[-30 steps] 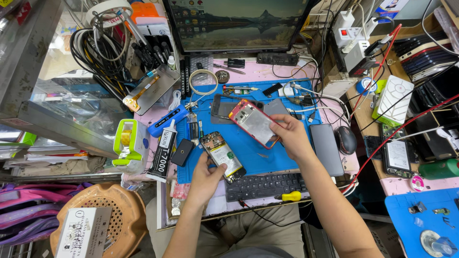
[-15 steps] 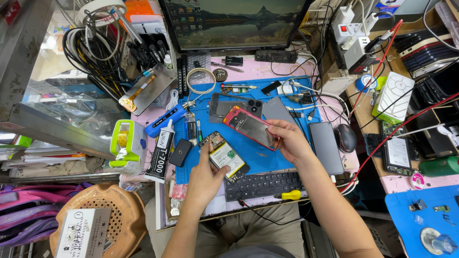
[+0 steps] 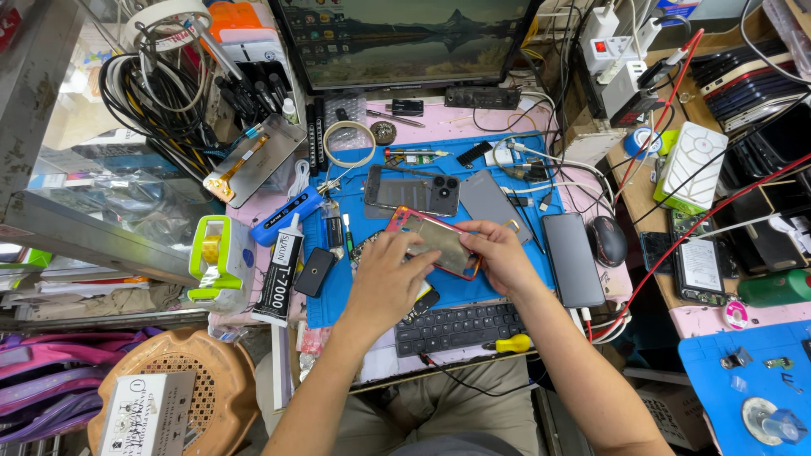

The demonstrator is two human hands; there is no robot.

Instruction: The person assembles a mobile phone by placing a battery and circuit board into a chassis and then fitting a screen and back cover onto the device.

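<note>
Phone frame point(image 3: 435, 241), red-edged, sits over the blue mat point(image 3: 498, 291), above the keyboard point(image 3: 456, 325). Left hand point(image 3: 389, 274) presses fingers closed on its face; right hand point(image 3: 498, 253) pinches its right edge. Advisable: steady, even pressure, frame kept level.

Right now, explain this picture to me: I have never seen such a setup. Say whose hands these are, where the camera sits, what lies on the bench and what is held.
There is no machine here: a person works with bare hands, and the one camera sits on their head, looking down. Both the left hand and right hand hold a red-edged phone frame over a blue mat. Around it lie a dark phone back, a black phone, a mouse, a keyboard, a glue tube and a tape roll. A monitor stands at the back.
</note>
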